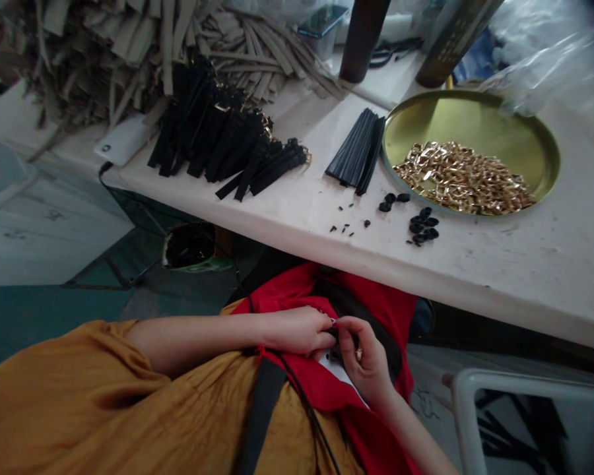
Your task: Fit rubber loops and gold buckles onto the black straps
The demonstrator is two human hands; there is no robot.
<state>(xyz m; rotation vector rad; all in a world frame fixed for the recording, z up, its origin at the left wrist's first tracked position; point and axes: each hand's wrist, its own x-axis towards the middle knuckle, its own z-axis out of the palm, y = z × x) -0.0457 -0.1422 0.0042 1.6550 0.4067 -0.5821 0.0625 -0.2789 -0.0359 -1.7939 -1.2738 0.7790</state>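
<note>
My left hand (297, 330) and my right hand (363, 359) meet in my lap, over a red cloth (366, 310) below the table edge. Both are closed in a pinch on a small black strip piece (332, 332) held between them; a bit of gold metal shows at my right fingers. A black strap (260, 409) runs down across my mustard-coloured clothing. On the table above lie a neat bundle of black strips (357, 153), a heap of black strips with gold ends (228, 135), and a brass tray (475, 119) with a pile of gold buckles (462, 178).
Small black loops (422, 225) and tiny black bits lie near the white table's (525, 264) front edge. Tan strips are piled at the back left, beside a white box (123, 140). Two dark cylinders, a phone and clear plastic bags stand behind. A white chair frame (475, 389) is at lower right.
</note>
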